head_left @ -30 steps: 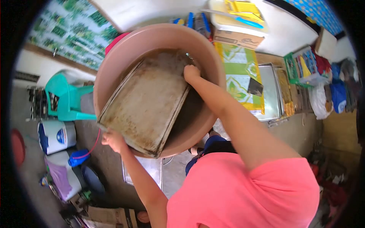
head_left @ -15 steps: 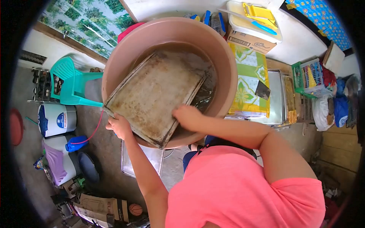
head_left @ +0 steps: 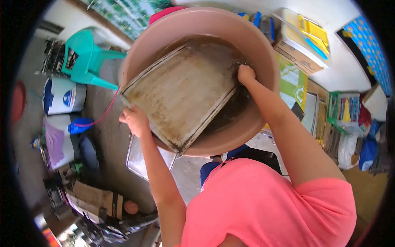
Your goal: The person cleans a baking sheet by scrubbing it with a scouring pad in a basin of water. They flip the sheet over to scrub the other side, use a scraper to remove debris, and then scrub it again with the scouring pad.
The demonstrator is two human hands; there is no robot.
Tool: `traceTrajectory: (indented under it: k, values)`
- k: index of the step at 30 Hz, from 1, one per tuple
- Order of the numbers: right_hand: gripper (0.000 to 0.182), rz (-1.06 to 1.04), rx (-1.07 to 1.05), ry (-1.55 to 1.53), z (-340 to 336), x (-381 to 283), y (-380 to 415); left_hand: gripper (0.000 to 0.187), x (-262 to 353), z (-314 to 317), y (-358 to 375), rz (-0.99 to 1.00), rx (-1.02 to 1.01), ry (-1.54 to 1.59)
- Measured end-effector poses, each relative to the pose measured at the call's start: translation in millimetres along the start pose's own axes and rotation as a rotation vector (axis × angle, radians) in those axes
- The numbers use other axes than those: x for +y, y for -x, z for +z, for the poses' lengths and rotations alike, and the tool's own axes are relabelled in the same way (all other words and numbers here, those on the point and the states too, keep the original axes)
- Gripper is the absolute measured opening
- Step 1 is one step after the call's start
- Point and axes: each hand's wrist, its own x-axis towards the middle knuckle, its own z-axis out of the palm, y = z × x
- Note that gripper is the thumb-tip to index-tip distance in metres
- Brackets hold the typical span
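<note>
A large, shallow metal baking tray (head_left: 185,94), stained brown, leans at a slant in a big brownish-pink plastic tub (head_left: 140,53). Its far end dips into murky brown water (head_left: 224,119), while the near left edge rests over the tub's rim. My left hand (head_left: 135,120) grips that left edge, thumb on top and fingers around the outside. At the tray's far right corner is my right hand (head_left: 246,75), curled closed at the water. Its fingertips are hidden, so whatever is in them cannot be made out.
A green plastic chair (head_left: 84,55) stands left of the tub. Another metal tray (head_left: 144,158) lies on the floor below. To the right are a patterned covered table (head_left: 294,78) and a cardboard box (head_left: 298,55) with a white container (head_left: 294,26) on top.
My right hand has moved from the tray's near right edge up to its far right corner, by the water. My left hand keeps its hold. The whole view has shifted and turned slightly.
</note>
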Motion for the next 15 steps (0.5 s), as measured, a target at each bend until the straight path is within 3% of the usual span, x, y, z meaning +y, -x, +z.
traceTrajectory:
  k: [4, 6, 12, 15]
  values:
    - [0.016, -0.195, -0.006, 0.043, -3.0, -30.0, 46.9, 0.045, 8.4, -5.6, 5.7, -0.045, 0.007, 0.005]
    - [0.015, -0.389, -0.074, 0.053, -5.2, -43.6, 87.1, 0.048, 7.6, -5.8, 4.3, -0.048, -0.004, 0.04]
    - [0.02, -0.884, -0.15, -0.251, -36.6, -106.0, 217.1, 0.045, 10.6, -8.4, 5.7, -0.071, -0.015, 0.046]
    - [0.013, -1.117, -0.157, -0.339, -36.9, -140.1, 245.6, 0.045, 10.6, -11.5, 6.7, -0.052, -0.011, 0.058]
